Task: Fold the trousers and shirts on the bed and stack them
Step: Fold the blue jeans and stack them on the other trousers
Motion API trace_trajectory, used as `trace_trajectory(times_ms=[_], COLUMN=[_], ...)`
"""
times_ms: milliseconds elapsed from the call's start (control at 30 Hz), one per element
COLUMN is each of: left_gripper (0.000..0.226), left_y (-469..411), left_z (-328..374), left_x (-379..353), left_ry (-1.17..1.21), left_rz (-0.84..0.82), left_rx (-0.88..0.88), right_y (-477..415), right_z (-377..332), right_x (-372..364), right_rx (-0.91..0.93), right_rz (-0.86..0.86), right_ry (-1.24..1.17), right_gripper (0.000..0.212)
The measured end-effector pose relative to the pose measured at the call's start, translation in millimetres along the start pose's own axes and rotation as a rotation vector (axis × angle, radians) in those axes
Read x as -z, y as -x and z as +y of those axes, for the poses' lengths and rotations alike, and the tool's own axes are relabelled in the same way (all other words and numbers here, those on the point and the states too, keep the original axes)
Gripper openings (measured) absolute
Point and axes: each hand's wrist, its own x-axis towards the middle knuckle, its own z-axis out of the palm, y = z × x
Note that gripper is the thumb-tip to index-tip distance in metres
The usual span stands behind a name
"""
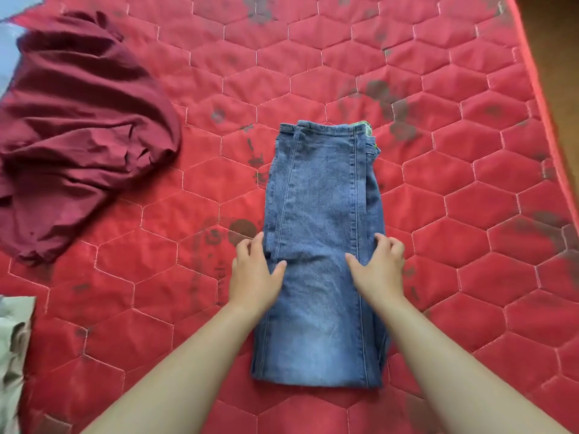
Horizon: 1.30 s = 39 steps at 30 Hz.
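Observation:
Blue jeans (322,198) lie folded into a long narrow strip in the middle of the red quilted bed (470,214), waistband at the far end. My left hand (255,274) rests on the jeans' left edge about halfway along, thumb on top of the denim and fingers at the side. My right hand (380,267) lies on the right edge at the same height, fingers curled over the side of the fold. A dark red shirt (78,126) lies crumpled and unfolded at the far left of the bed.
A pale beige-green garment (14,349) shows at the lower left edge of the bed. The bed's right edge (545,98) runs diagonally, with brown floor beyond it. Dark stains mark the red quilting around the jeans.

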Motion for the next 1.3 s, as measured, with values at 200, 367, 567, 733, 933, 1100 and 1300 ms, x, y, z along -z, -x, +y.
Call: trace_trajectory(times_ms=[200, 367, 567, 733, 933, 1100, 1300], left_gripper=[0.069, 0.070, 0.079, 0.083, 0.077, 0.042, 0.032], left_y=[-2.2, 28.3, 91.2, 132.2, 171.4, 184.2, 174.1], left_z=[-4.9, -27.1, -64.6, -78.6, -90.3, -110.4, -117.4], left_x=[-18.8, -21.0, -27.2, -31.9, -29.8, -32.6, -35.5], left_ry=[-0.018, 0.039, 0.065, 0.054, -0.356, -0.343, -0.231], left_rz=[-0.043, -0.079, -0.115, -0.171, -0.208, -0.255, -0.214], left_rx=[-0.036, -0.065, -0.002, 0.003, -0.174, -0.381, -0.417], right_y=[9.8, 36.4, 96.2, 148.5, 190.1, 196.5, 181.8], right_z=[22.6, 42.1, 81.6, 116.1, 134.8, 149.5, 148.8], right_x=[-17.0, -18.4, -22.5, -23.9, -18.5, -23.6, -28.9], right_rx=[0.011, 0.030, 0.066, 0.089, 0.338, 0.584, 0.630], right_rz=[0.022, -0.064, -0.090, -0.116, -0.043, -0.318, -0.210], right_ry=[-0.153, -0.224, -0.154, -0.094, 0.193, 0.292, 0.206], right_gripper=[0.081, 0.079, 0.084, 0.089, 0.070, 0.057, 0.035])
